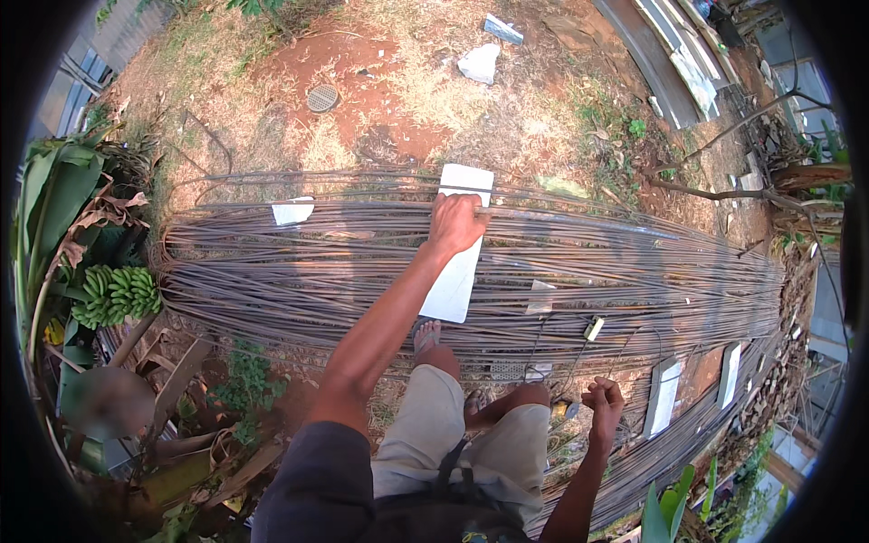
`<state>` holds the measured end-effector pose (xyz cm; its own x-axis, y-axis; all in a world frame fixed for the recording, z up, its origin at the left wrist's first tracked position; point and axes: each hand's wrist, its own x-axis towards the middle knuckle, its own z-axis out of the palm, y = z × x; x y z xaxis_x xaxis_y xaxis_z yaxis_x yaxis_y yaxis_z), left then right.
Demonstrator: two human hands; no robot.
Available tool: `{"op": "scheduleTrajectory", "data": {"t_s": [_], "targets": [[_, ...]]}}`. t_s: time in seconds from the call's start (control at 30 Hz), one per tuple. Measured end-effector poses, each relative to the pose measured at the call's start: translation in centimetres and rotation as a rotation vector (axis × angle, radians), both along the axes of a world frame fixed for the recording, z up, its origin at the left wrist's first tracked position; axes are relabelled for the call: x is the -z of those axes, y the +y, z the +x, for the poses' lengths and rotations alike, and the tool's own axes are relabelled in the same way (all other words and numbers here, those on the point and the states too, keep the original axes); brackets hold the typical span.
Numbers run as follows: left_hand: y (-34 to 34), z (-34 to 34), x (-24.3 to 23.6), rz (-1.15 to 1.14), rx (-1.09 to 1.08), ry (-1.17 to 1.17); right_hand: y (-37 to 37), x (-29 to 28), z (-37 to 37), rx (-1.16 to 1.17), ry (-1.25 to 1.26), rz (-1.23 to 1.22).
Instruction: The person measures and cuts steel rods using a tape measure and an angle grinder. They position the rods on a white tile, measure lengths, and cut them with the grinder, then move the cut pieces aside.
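A long bundle of thin, rusty steel bars [344, 271] stretches from left to right in front of me. Across its middle lies a white rectangular slab [449, 288], with at least one bar passing over its far end. My left hand [457, 223] reaches forward over this slab, fingers wrapped round a steel bar that comes out to the right of the fist. Off to the lower right, my right hand [603, 404] is held up apart from the bars, its fingers curled in and nothing visible in them. My sandalled foot is beside the slab's near end.
A small white piece [292, 212] lies among the bars at left, and a pale yellow block [594, 328] rests right of centre. More bars [697, 416] run at lower right by white slabs [663, 398]. Green bananas [116, 295] hang at left; branches [715, 194] jut in at right.
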<state>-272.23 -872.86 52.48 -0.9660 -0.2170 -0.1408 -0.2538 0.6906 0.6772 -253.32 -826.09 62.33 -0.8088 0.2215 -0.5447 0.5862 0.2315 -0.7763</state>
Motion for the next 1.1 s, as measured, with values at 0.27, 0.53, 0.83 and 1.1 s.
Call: {"op": "scheduleTrajectory", "data": {"t_s": [0.27,0.53,0.83,1.1], "targets": [[12.8,1.5,-9.2,0.165,0.132,-0.079,-16.3,-8.2,-18.0,0.22,0.128,-0.695],[16.4,-6.4,-13.7,0.174,0.214,-0.046,-11.6,-10.0,-31.8,0.368,0.092,-1.189],[-2.7,-4.8,0.5,-0.416,-0.122,-0.444,-11.4,-10.3,-40.0,0.455,-0.045,-1.092],[-5.7,-9.3,3.2,-0.476,-0.256,-0.598,-13.6,-11.2,-48.1,0.419,-0.089,-1.095]]}}
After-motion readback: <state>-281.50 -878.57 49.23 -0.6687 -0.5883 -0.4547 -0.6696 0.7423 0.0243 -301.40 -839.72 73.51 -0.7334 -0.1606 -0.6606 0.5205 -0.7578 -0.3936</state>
